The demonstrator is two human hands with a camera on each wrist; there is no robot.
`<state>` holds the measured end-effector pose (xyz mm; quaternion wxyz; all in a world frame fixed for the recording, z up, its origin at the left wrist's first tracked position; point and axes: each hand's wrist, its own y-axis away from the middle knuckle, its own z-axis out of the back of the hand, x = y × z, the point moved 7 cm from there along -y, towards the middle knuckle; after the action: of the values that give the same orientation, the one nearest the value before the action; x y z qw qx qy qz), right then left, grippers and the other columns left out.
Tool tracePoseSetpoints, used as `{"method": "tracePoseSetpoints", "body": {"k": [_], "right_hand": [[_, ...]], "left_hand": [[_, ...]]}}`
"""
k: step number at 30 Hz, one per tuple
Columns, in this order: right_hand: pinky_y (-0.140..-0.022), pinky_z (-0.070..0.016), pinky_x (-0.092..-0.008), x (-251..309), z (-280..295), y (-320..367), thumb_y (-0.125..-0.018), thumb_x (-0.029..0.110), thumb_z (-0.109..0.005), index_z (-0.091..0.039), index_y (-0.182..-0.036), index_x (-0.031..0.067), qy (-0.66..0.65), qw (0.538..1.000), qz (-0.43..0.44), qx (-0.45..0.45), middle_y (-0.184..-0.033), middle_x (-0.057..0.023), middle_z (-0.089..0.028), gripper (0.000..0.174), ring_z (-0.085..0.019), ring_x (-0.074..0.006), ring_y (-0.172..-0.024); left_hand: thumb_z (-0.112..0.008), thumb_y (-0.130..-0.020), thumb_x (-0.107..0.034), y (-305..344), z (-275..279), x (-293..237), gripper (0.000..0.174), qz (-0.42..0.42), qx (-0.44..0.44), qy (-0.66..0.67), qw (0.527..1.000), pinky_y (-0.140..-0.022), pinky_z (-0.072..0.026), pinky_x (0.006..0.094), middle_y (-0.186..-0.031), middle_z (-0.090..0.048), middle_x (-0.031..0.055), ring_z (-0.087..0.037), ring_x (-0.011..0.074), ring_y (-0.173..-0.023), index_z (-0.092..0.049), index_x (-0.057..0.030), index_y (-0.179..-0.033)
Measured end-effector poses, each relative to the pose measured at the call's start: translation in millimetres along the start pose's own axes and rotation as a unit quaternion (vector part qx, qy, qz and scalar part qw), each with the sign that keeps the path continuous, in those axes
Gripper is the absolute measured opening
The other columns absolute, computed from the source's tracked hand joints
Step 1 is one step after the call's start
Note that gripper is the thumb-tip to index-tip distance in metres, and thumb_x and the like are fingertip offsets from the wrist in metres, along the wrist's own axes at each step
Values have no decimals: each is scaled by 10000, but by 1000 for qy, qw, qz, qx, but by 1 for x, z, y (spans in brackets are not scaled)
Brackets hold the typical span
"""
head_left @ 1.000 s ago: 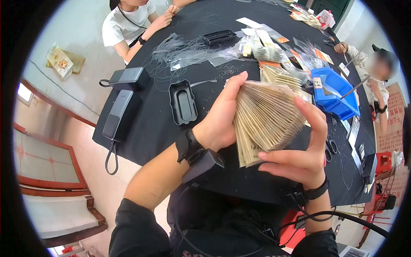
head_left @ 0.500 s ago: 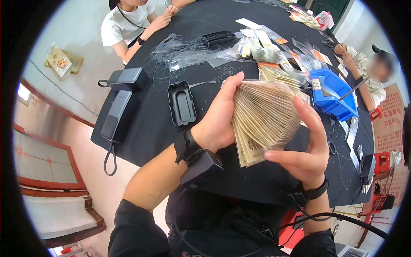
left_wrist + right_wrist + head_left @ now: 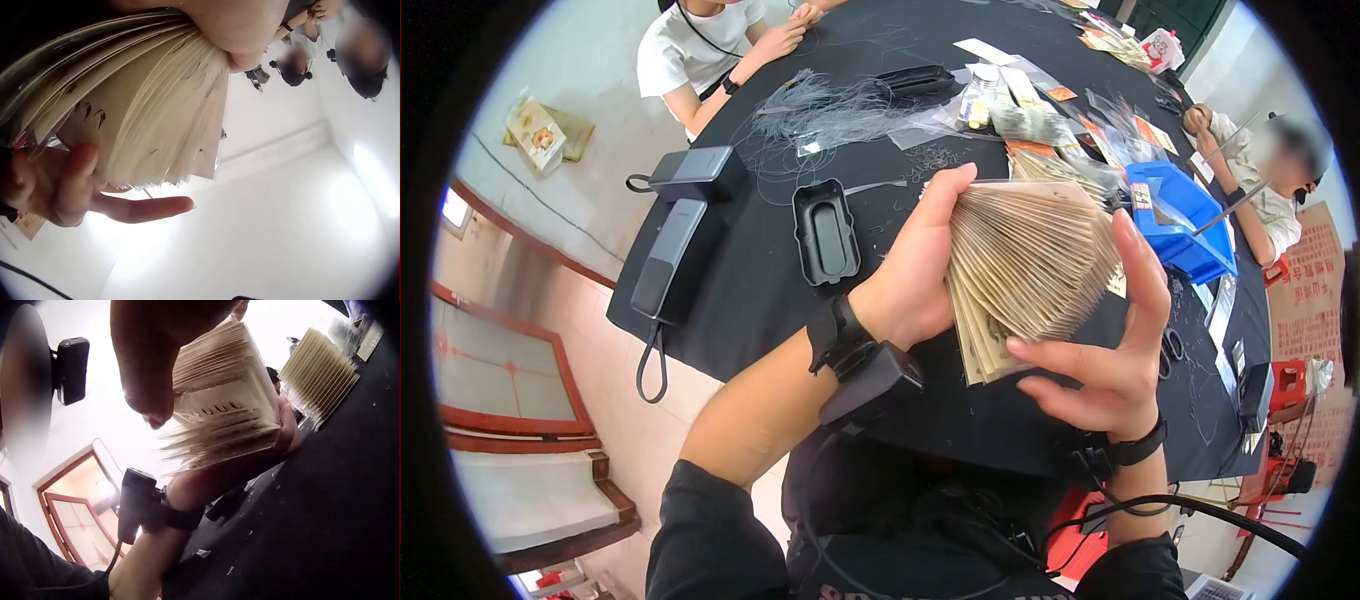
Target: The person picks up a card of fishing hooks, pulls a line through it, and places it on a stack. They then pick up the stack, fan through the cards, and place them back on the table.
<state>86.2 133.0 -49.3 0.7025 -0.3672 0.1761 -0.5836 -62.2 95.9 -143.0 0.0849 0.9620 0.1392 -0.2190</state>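
My left hand holds a fanned stack of flat cream packets with clear plastic edges, its thumb along the far left side. Small dark hooks show on the packets in the left wrist view. At the stack's lower right, my right hand has a fingertip against the packet edges. Another of its fingers points up along the right side, a little apart from the stack. Beyond the held stack lies a second row of similar packets, which the held one partly hides in the head view.
A blue bin with a rod across it stands to the right, near scissors. Left of my hands are a black tray and two dark devices. Tangled clear line lies farther back. Two people sit around the table.
The right hand's upper finger has moved off the packet edges to the right, and its lower fingers have spread apart. The left hand keeps its hold on the stack.
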Motion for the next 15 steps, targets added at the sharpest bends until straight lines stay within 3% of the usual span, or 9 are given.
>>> {"method": "tracePoseSetpoints", "body": {"k": [8,15], "right_hand": [[-1057,-429,-470,-6,-2,5,-556,176,-861,-798,-903,308,7,999,32,-33,-1415,-172,-510,377,-455,-408,-1313],[-1061,-425,-469,-8,1,5,-594,189,-846,-794,-887,313,-74,996,10,-45,-1398,-171,-525,323,-461,-403,-1303]], "left_hand": [[-480,-983,-458,2,0,-1,532,-13,-43,-15,999,-945,-515,384,-1122,-676,138,-657,256,-1004,-609,11,-1199],[-474,-985,-457,2,1,2,523,-5,-58,-12,998,-951,-506,383,-1108,-683,136,-653,252,-1001,-629,8,-1168]]}}
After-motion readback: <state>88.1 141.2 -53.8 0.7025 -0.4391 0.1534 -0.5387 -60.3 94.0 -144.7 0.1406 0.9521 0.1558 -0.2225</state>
